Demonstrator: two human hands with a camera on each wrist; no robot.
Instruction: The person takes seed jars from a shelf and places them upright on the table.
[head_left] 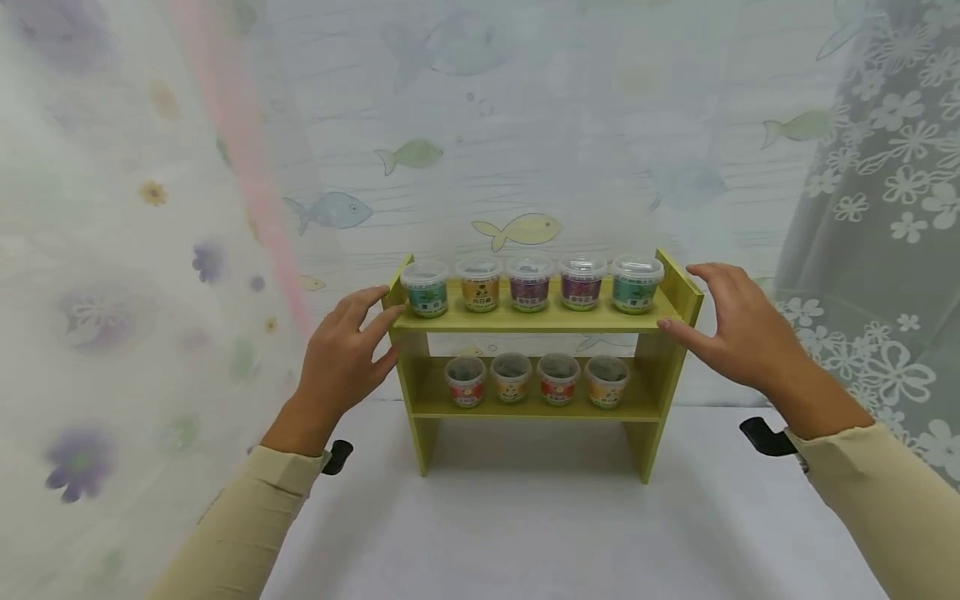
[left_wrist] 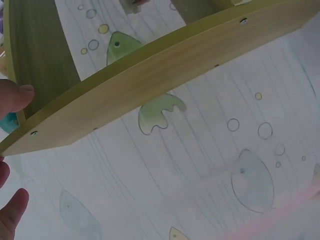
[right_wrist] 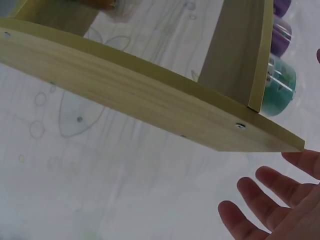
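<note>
A small two-tier yellow-green shelf [head_left: 525,327] stands upright on the white surface. My left hand [head_left: 337,358] is at its upper left end, thumb and fingers loosely spread about the side panel [left_wrist: 165,85]. At the opposite end, my right hand [head_left: 753,333] has its thumb near the top board's front corner and its other fingers extended outside the right panel [right_wrist: 140,100]. Along the top board sit lidded plastic cups: teal [head_left: 427,296], orange [head_left: 480,292], two purple [head_left: 580,287] and another teal [head_left: 636,292].
Several smaller cups with red [head_left: 467,392] and yellow labels [head_left: 606,392] line the lower board. Behind the shelf hangs a pale fish-print curtain [head_left: 525,150]. White floral lace [head_left: 900,250] hangs at right, and white cloth [head_left: 525,533] lies underneath.
</note>
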